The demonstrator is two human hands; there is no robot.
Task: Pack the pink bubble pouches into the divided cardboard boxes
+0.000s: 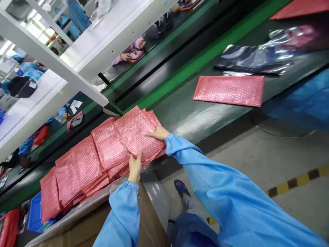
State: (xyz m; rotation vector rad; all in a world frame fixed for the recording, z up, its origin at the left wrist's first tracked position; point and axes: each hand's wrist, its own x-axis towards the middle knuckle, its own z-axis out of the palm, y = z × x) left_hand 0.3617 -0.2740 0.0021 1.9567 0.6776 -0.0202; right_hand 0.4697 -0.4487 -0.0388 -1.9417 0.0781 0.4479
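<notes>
Along the slanting dark-green bench: a long, overlapping row of flat, glossy pink bubble-wrap pouches (86, 163) lies near the edge, fanned like shingles from lower left to centre.
Topmost pouches: a small stack of pink bubble-wrap pouches (137, 132) sits at the right end of the row, between the hands.
Left hand: the wearer's bare left hand (135, 167) pinches the stack's near edge, thumb on top, remaining fingers mostly hidden.
Right hand: the bare right hand (159, 132) is closed around the stack's right edge, one digit stretched flat over the top pouch.
Sleeves: both arms wear loose, light-blue cloth sleeves (218, 185) with gathered cuffs.
Further right: one single pink bubble-wrap pouch (230, 90) lies flat, well apart from the row, just beside crumpled, shiny dark plastic packaging (257, 59).
Lower left: a bright-blue plastic tray (34, 212) shows beside the row; below stands a brown cardboard box (83, 228) with clear plastic over its rim.
Across the line: a co-worker's pink-sleeved hand (125, 57) rests by a flat red-edged item, its details too small to tell.
Floor: grey, with yellow-and-black striped tape (293, 183).
</notes>
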